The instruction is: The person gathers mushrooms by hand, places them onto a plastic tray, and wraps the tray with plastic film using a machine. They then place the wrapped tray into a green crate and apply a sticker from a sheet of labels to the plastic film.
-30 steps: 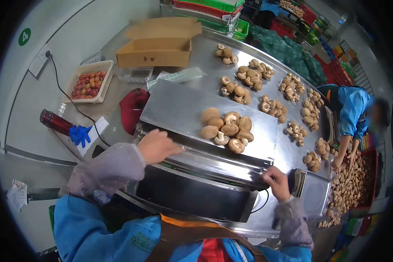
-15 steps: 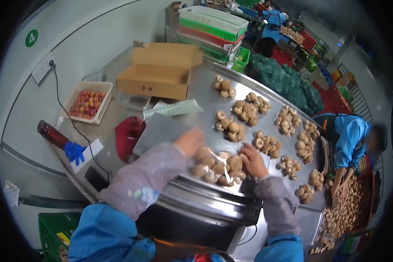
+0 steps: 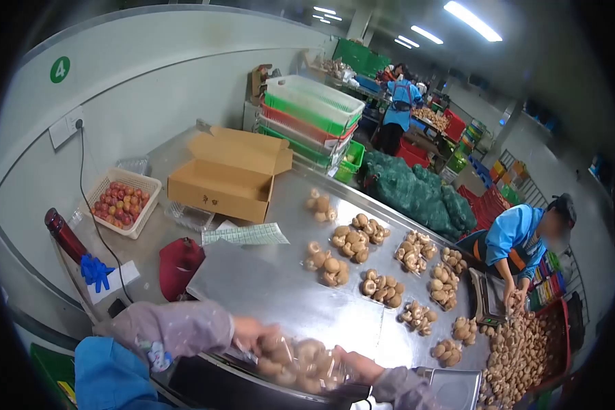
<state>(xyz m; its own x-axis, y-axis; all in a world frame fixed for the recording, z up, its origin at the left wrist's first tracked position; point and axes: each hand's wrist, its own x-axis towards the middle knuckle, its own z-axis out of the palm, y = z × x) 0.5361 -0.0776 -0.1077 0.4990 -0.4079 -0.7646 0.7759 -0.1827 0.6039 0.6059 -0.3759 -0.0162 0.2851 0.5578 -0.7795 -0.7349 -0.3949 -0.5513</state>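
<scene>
A clear-wrapped pack of brown mushrooms is at the near edge of the metal table. My left hand grips its left end, fingers closed on the wrap. At its right end my right hand presses against the pack, its fingers bent round the side and partly hidden. Beyond my hands, several groups of mushrooms lie in rows on the table.
An open cardboard box, a basket of red fruit, a dark red cap, a green-printed sheet and a blue glove lie left. Stacked crates stand behind. A co-worker handles mushrooms beside a scale at right.
The camera view has tilted up. Both hands and the mushroom pack sit lower in view, nearer the table's front edge, and my left hand has closed on the pack.
</scene>
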